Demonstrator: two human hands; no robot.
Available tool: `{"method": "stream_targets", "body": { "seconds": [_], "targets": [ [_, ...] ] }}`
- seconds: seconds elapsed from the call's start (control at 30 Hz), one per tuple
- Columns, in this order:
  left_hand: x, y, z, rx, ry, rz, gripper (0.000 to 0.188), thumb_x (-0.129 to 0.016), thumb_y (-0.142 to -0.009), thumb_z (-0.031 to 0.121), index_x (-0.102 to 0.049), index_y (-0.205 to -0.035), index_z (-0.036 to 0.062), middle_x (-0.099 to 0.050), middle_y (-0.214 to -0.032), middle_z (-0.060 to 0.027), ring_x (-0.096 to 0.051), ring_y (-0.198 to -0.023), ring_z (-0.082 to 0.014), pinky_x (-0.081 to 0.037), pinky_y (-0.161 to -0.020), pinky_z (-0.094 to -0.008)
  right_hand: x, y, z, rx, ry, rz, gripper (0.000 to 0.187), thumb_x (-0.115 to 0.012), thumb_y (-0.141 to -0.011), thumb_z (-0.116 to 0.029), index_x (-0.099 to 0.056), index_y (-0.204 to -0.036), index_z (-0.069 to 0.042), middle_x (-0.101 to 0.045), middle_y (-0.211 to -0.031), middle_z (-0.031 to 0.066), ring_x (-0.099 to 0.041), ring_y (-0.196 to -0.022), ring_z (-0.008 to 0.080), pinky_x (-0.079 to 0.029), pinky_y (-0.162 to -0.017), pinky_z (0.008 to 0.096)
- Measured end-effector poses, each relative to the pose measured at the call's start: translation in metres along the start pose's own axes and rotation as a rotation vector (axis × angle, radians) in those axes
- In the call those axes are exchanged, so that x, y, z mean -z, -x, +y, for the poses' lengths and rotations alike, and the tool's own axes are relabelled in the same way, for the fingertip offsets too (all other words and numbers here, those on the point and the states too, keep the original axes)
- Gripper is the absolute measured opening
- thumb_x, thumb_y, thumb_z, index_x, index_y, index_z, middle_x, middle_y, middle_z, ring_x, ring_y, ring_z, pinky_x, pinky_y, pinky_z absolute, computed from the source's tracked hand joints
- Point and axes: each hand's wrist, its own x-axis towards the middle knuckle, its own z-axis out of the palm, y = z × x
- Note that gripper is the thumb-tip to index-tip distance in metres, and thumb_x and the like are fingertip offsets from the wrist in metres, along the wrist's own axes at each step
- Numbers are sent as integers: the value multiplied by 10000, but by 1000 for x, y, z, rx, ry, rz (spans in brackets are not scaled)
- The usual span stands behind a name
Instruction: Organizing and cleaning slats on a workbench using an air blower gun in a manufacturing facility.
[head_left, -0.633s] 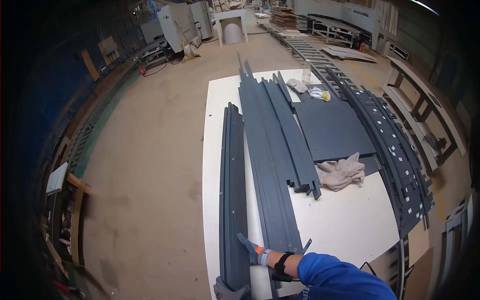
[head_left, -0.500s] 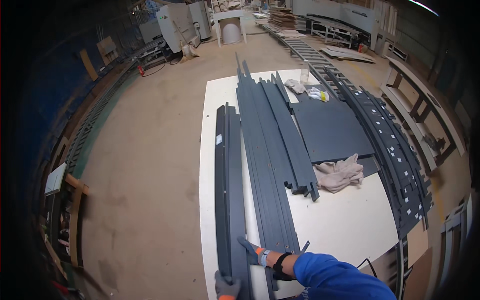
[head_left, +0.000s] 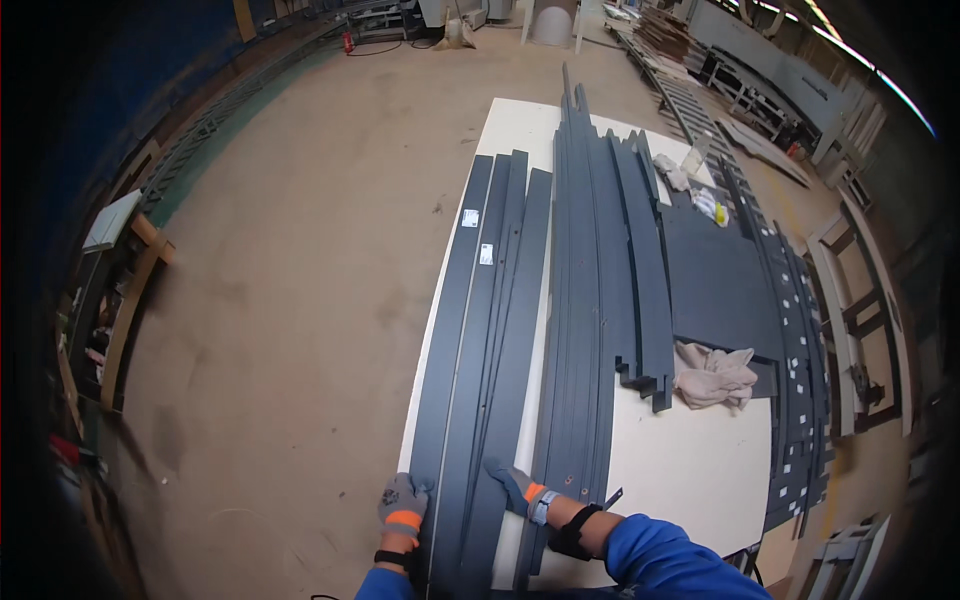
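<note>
My left hand (head_left: pixel 402 502), in a grey glove with an orange cuff, is closed on the outer edge of the leftmost dark grey board (head_left: pixel 450 330). A white label sits near that board's far end. Beside it lie narrow dark strips (head_left: pixel 487 330), one also bearing a white label, and another dark grey board (head_left: pixel 520 330). My right hand (head_left: pixel 514 487), in a matching glove, is at the right edge of that board, its fingers curled against it. The undersides of both grips are hidden.
The boards lie on a white panel (head_left: pixel 690 445). Longer dark strips (head_left: pixel 580 300) are stacked to the right, with a crumpled beige cloth (head_left: pixel 715 375) beside them. Labelled dark pieces (head_left: pixel 800 370) lie farther right. A roller conveyor (head_left: pixel 690 105) runs behind; brown floor (head_left: pixel 300 290) spreads left.
The boards by my hands have spread apart sideways, and a second white label shows. My left hand has moved forward along the left edge. The view has shifted left and downward.
</note>
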Motion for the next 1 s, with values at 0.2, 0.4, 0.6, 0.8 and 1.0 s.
{"method": "stream_targets", "body": {
  "seconds": [0.2, 0.4, 0.6, 0.8, 1.0],
  "targets": [
    [-10, 0, 9, 75, -77, 34, 356, -659, -762, 284, -502, -961, 34, -534, -1044, -172, -556, -982, -346, -481, -791, -429, -1, 2, -12, -190, -239, -49, 423, -542, -906, -428, -559, -1149, -83, -627, -1057, 59, -617, -943, 178, -499, -866, 336],
    [-3, 31, 31, -84, -118, 393, 669, -691, -725, 309, -418, -1224, -44, -526, -1041, -208, -526, -977, -376, -445, -870, -421, -9, 14, -23, -179, -343, -8, 422, -565, -891, -433, -572, -1134, -88, -633, -1044, 62, -622, -916, 187, -510, -843, 359],
    [-15, 116, 26, -94, 593, -323, 924, -699, -683, 520, -359, -1307, -71, -495, -1214, -260, -495, -1127, -383, -416, -936, -429, -8, 20, -23, -100, -460, 116, 502, -596, -847, -497, -596, -1132, -83, -648, -1030, 104, -621, -943, 252, -498, -858, 440],
    [0, 184, 19, 16, 733, -516, 918, -791, -638, 493, -391, -1298, -4, -541, -1172, -256, -527, -1104, -370, -430, -925, -431, 4, 14, -31, -32, -594, 19, 589, -580, -826, -562, -594, -1147, -68, -637, -1094, 143, -616, -990, 296, -495, -874, 454],
    [6, 190, 48, 78, 488, -447, 811, -757, -695, 454, -415, -1263, -13, -536, -1188, -276, -538, -1092, -399, -446, -904, -435, 13, 7, -41, -8, -517, -1, 640, -549, -820, -611, -581, -1165, -73, -633, -1104, 156, -619, -987, 296, -495, -877, 454]
  ]
}}
